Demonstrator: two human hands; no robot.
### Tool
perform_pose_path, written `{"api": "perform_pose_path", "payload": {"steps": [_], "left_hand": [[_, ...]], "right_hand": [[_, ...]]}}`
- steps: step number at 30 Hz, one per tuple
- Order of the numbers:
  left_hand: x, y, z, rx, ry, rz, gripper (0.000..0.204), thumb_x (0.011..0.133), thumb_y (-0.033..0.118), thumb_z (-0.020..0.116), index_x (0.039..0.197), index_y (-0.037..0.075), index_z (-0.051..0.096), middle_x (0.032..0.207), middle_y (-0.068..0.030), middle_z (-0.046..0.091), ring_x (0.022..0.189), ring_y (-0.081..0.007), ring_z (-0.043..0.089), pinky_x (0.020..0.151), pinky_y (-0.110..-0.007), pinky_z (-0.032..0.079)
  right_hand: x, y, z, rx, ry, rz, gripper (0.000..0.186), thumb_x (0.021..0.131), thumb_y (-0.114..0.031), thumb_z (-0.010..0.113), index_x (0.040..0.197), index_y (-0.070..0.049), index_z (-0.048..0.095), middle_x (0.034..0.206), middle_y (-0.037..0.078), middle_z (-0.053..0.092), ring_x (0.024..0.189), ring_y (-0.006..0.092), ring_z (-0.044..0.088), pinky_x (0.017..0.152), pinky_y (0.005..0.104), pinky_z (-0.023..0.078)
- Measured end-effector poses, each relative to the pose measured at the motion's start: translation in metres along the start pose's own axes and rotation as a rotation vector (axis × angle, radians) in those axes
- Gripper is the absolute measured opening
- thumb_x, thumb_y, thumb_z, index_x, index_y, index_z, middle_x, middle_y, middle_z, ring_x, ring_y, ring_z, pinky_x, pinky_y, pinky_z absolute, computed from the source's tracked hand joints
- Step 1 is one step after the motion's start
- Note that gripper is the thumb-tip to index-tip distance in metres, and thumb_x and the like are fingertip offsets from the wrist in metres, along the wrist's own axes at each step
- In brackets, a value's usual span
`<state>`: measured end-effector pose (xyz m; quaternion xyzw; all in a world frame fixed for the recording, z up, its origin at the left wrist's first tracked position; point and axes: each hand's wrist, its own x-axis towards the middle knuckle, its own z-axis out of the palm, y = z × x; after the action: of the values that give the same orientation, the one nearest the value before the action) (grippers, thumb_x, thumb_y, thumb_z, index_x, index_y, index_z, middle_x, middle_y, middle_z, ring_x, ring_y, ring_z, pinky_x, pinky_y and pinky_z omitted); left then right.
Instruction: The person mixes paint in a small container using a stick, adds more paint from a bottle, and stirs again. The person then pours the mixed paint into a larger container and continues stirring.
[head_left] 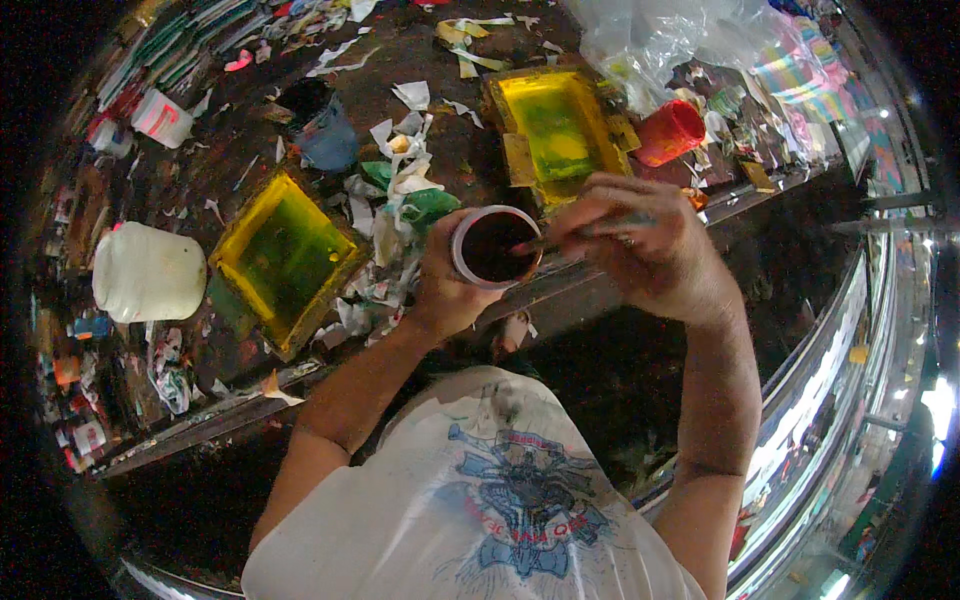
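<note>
My left hand (442, 278) is wrapped round a white-rimmed plastic tub (468, 270), holding it tilted a little toward me. Dark reddish-brown liquid (490, 243), like ink or paint, fills part of it. Over the tub's right rim, my right hand (635, 235) pinches a thin stick (540, 244) whose lower end dips into the tub. That hand is slightly blurred, and its fingers hide most of the stick. Beyond my hands lies a yellow-meshed screen-printing frame (508, 105), with a second yellow-meshed frame (233, 233) to the left.
A red tub (672, 133) stands right of the far frame. Further left are a dark blue bucket (328, 140), a large whitish jug (150, 272) and a white tub (162, 118). Paper scraps (408, 180) litter the dark table; clear plastic sheeting (660, 45) covers its far right.
</note>
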<state>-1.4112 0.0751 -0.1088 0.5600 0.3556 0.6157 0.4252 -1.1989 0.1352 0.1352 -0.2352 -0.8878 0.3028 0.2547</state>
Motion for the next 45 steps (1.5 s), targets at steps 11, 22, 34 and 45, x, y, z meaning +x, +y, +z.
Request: {"api": "perform_pose_path", "payload": {"steps": [11,22,34,45], "left_hand": [[0.001,-0.002,0.024,-0.171,0.233,-0.006,0.093,0.082,-0.001,0.092,0.158,0.006,0.039,0.153,-0.0138,0.059,0.14,-0.0273,0.063,0.119,-0.045,0.052],[0.04,-0.06,0.048,0.058,0.594,0.128,0.113,0.071,-0.007,0.098,0.161,0.004,0.032,0.155,-0.014,0.053,0.145,-0.0289,0.056,0.121,-0.044,0.049],[-0.063,0.065,-0.003,0.703,0.503,-0.082,0.112,0.081,0.003,0.093,0.172,0.0,0.027,0.173,-0.0216,0.039,0.162,-0.0374,0.04,0.134,-0.047,0.032],[-0.152,0.138,-0.232,1.002,0.686,0.205,0.104,0.083,0.005,0.094,0.169,-0.001,0.036,0.173,-0.0256,0.041,0.163,-0.0427,0.037,0.133,-0.053,0.031]], "right_hand": [[0.015,0.02,0.018,-0.023,0.213,0.231,0.009,0.105,-0.008,0.077,0.11,0.0,0.076,0.095,0.008,0.076,0.075,0.016,0.071,0.068,0.0318,0.055],[-0.071,0.084,0.064,0.184,0.451,0.25,0.037,0.103,0.005,0.074,0.139,-0.004,0.069,0.113,0.007,0.074,0.097,0.0082,0.066,0.079,0.0244,0.055],[-0.096,0.03,0.113,0.166,0.24,0.131,0.024,0.097,0.007,0.074,0.12,0.001,0.077,0.1,0.014,0.08,0.086,0.0192,0.076,0.079,0.0304,0.059],[0.038,-0.022,0.24,0.2,-0.064,-0.112,0.028,0.095,0.004,0.079,0.121,-0.004,0.076,0.108,0.015,0.078,0.09,0.0276,0.078,0.08,0.0362,0.062]]}}
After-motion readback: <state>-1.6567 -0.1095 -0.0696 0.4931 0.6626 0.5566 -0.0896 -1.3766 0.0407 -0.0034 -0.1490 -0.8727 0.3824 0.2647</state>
